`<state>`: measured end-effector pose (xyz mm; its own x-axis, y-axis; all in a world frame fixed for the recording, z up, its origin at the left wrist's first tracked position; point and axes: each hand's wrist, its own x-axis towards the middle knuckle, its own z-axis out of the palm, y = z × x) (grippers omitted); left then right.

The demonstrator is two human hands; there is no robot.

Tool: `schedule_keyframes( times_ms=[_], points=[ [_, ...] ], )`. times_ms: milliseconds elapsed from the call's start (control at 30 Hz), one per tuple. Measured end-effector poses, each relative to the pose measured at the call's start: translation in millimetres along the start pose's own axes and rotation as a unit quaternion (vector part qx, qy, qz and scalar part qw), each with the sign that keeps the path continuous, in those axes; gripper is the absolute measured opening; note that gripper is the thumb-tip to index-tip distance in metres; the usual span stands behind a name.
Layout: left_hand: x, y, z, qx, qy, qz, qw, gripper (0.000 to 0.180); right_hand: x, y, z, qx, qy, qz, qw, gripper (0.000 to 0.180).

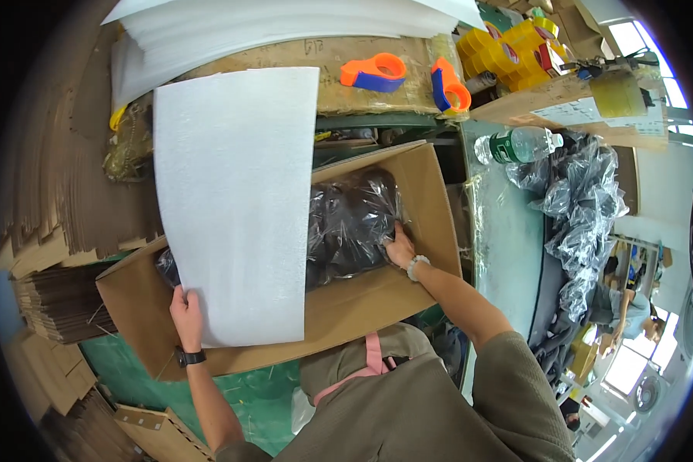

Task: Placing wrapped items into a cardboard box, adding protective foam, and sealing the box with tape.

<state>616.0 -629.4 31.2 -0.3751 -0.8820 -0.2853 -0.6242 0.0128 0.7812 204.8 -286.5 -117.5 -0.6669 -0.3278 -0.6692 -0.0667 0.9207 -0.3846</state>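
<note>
While pinching foam sheet (239, 200) (left hand (186, 317)), touching bagged bundle (353, 223) in carton (430, 202) (right hand (400, 249), hold unclear); apparently yet to close.

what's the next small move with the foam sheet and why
Probably lower the white foam sheet, which the left hand grips, into the carton: it extends over the open top, and the bagged dark items by the right hand lie exposed.

A worn tan worktop (331, 91) across the top of the frame bears a stack of white foam sheets (285, 18) and, towards the right, two orange-and-blue tape dispensers (385, 83), while a pale green tabletop (507, 223) right of centre carries a clear bottle (528, 145).
</note>
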Motion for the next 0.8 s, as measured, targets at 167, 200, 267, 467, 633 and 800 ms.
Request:
schedule_keyframes(
  times_ms=[167, 200, 267, 467, 633, 800],
  points=[
    [4.6, 0.2, 17.9, -0.006, -0.012, 0.011, 1.0, 0.021, 15.8, -28.4, 10.2, -0.019, 0.079, 0.034, 0.996, 0.096],
    [6.6, 5.2, 26.2, 0.003, -0.017, 0.01, 1.0, 0.019, 28.9, -32.9, 11.0, 0.009, 0.095, 0.07, 0.993, 0.098],
    [4.2, 8.1, 28.8, 0.018, -0.022, 0.004, 1.0, 0.018, 32.3, -43.1, 10.2, 0.062, 0.12, 0.086, 0.987, 0.094],
    [-0.2, 8.3, 26.7, 0.029, -0.06, -0.032, 0.997, 0.015, 57.2, -5.7, 17.3, 0.213, 0.075, -0.046, 0.973, 0.078],
    [-9.8, -0.8, 7.2, 0.015, -0.011, -0.048, 0.999, 0.013, 90.8, -9.8, 42.5, 0.33, -0.101, 0.051, 0.937, 0.068],
    [10.6, 24.4, 14.1, -0.02, -0.01, -0.015, 1.0, 0.011, 139.7, 72.0, 90.0, 0.114, 0.12, -0.022, 0.986, 0.073]
  ],
)
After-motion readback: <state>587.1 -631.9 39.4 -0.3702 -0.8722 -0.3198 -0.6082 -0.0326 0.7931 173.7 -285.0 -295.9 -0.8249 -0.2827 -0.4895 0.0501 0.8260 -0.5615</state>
